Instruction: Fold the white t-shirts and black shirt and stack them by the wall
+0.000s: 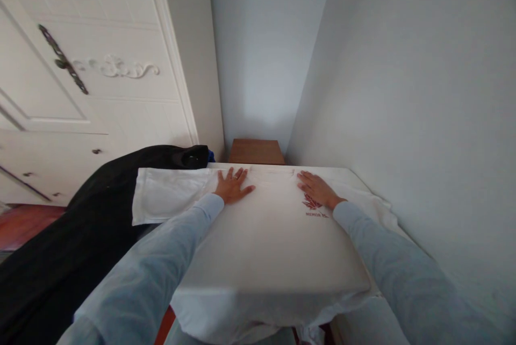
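Note:
A white T-shirt (274, 248) lies spread over a flat surface, its lower part hanging down over the near edge. On its chest, at the right, is a dark red leaf print (311, 203) with lettering below, partly covered. My left hand (233, 186) rests flat near the collar at the left shoulder, fingers spread. My right hand (318, 188) presses on the cloth beside the collar, fingers stretched out and lying over part of the print. The left sleeve (171, 194) of the shirt lies flat over black cloth; the other sleeve is rumpled along the wall.
Black cloth (97, 243) drapes down at the left. Behind it stands a white wardrobe (121, 22) with a dark metal handle (62, 60). A brown wooden box-like piece (257, 151) sits in the corner beyond the shirt. A pale wall (423, 92) closes off the right side.

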`<state>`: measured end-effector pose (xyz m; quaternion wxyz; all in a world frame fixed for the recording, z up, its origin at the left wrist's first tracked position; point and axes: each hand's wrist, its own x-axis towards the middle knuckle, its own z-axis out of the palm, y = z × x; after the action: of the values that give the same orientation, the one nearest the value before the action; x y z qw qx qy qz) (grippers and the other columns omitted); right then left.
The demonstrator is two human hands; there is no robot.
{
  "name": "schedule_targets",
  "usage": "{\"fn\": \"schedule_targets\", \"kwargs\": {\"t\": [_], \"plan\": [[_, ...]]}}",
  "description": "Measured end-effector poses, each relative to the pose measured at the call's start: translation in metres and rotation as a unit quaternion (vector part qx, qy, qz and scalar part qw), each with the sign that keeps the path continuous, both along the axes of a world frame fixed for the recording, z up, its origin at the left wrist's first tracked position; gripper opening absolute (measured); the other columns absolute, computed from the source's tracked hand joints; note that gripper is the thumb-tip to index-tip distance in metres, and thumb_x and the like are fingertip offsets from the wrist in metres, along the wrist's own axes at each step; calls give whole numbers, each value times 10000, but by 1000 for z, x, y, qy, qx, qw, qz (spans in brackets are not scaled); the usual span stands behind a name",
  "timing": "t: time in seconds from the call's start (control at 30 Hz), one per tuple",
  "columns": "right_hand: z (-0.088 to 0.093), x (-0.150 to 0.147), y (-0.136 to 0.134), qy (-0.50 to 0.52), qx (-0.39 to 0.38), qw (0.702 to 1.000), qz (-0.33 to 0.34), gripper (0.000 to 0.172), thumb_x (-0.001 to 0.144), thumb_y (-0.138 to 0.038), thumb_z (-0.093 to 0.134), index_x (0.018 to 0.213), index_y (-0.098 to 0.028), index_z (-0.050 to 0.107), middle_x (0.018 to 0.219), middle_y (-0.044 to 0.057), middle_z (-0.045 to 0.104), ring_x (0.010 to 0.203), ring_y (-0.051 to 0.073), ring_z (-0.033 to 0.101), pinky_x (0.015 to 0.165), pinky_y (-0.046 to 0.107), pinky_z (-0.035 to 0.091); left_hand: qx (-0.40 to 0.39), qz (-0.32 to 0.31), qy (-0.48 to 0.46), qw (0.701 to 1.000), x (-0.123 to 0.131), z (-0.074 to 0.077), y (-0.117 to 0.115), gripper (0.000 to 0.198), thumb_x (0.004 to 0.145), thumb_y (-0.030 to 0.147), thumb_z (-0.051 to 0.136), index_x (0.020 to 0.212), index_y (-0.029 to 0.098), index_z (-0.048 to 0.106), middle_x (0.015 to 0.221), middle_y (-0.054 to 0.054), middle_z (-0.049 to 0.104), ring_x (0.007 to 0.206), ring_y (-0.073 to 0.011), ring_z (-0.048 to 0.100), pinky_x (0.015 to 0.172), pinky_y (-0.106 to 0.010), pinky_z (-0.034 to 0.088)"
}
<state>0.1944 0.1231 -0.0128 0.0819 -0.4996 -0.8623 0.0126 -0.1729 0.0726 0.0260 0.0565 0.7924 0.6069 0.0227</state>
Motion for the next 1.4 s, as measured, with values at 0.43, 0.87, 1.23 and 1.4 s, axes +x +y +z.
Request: {"fn": "schedule_targets", "kwargs": {"t": [0.43,0.87,1.23,1.4], "plan": [[-2,82,-9,41,-13,997,-60,662,991,-585,247,1486,-193,447,1552,108,410,1468,267,323,1222,486,253,24,15,27,999,-4,-5,6,784,942,693,207,1581,242,246,1639,-83,212,1512,-373,126,1145,-692,82],[7,125,-64,17,8,996,-91,718,985,-581,247,1527,-126,372,1572,157,346,1472,312,300,1205,527,278,7,28,48,998,-2,-3,8,777,955,668,225,1582,210,229,1646,-88,181,1515,-357,117,1147,-689,103],[13,157,-112,-1,-34,995,-99,733,986,-603,174,1493,-149,444,1570,141,361,1471,263,311,1225,465,250,-21,-6,40,999,-21,-2,11,761,964,606,279,1579,161,232,1656,-152,62,1525,-322,90,1184,-596,118],[12,155,-112,8,-55,993,-106,709,980,-581,216,1484,-146,457,1565,141,368,1467,284,313,1213,490,278,68,-83,76,991,-68,28,-12,665,968,479,358,1511,95,369,1622,-187,235,1510,-299,189,1196,-468,186]]}}
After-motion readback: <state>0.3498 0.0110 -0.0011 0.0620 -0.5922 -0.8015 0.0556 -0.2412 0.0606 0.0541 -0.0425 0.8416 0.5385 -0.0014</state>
